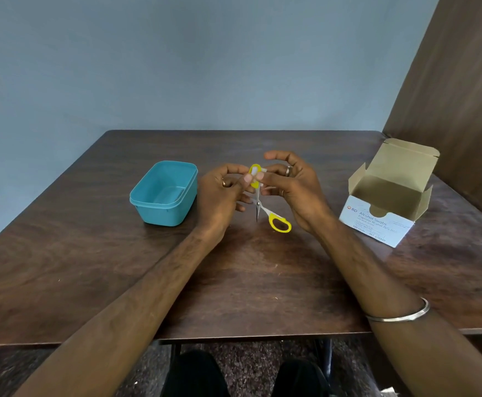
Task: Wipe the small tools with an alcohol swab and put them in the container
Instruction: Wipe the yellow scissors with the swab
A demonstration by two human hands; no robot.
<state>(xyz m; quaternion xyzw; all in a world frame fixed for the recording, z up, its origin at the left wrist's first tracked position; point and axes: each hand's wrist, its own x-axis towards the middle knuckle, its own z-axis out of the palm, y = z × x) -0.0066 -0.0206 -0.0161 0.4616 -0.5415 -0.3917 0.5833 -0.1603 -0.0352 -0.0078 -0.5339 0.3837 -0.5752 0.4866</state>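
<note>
- Nearest the camera, two bare forearms reach forward over the dark brown wood-grain worktop (91,267); a thin silver bangle (400,313) circles the right one.
- Just on the near side of the grip, the lower yellow loop handle of a small pair of steel-bladed scissors (280,223) hangs over the worktop, the blades spread apart and one tip pointing down.
- The left hand (222,196) has its fingers curled around the scissors' upper part, thumb and forefinger pinched at the upper yellow loop.
- The right hand (294,187) pinches a small white alcohol swab (255,171) against that upper loop, its remaining fingers arched loosely above; both hands meet there, fingertips touching.
- To the left of the grip, near the left hand, stands a teal rounded-rectangular plastic container (136,196), lidless, nothing visible inside.
- To the right of the grip, well apart, sits a white cardboard box printed "Alcohol Swabs" (377,222), its brown-lined flap raised.
- Beyond the grip, the worktop runs to a pale blue wall (176,67).
</note>
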